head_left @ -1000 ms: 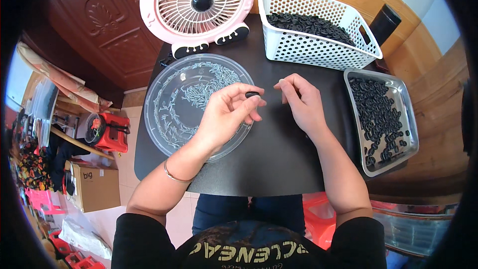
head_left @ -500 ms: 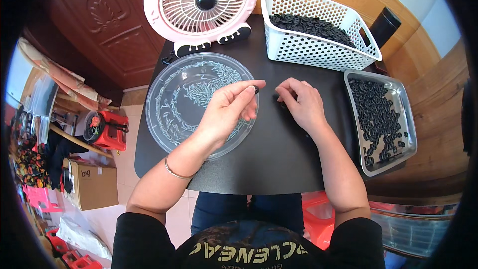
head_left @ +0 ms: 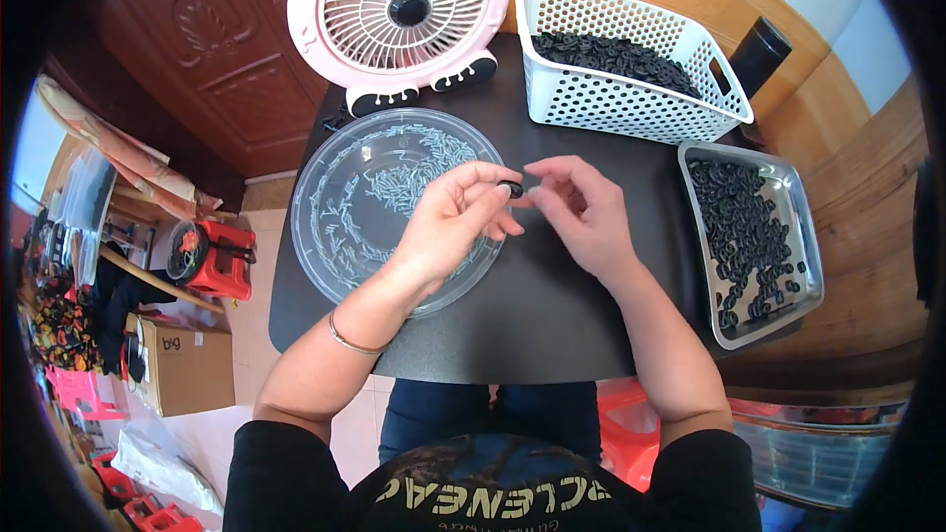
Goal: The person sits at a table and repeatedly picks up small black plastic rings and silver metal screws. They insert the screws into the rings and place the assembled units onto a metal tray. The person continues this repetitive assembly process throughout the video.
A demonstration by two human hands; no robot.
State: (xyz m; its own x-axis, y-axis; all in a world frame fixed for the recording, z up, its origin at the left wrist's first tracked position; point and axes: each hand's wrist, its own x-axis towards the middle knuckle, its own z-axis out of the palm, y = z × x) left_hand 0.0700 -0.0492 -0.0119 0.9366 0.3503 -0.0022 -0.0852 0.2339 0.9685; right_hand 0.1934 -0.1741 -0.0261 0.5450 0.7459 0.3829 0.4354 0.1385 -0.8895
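Between the thumb and index finger of my left hand [head_left: 448, 227] is a small black ring-shaped part [head_left: 512, 189]. My right hand [head_left: 588, 222] is close on its right side, thumb and fingers pinched together by the part; whatever they may hold is too small to make out. Beneath my left hand lies a round clear plastic tub [head_left: 382, 229] with many thin pale-blue pins [head_left: 399, 185] scattered in it. To the right, a metal tray [head_left: 790, 199] contains a heap of similar small black parts [head_left: 734, 227].
A white perforated basket [head_left: 631, 120] of black pieces [head_left: 621, 66] stands at the back right, beside a black cylinder [head_left: 762, 54]. Behind the tub is a pink fan [head_left: 498, 0]. All rest on a dark table [head_left: 503, 340] with rounded front corners.
My right hand has moved left and up to the black part in my left hand. The left hand has barely shifted and keeps its pinch.
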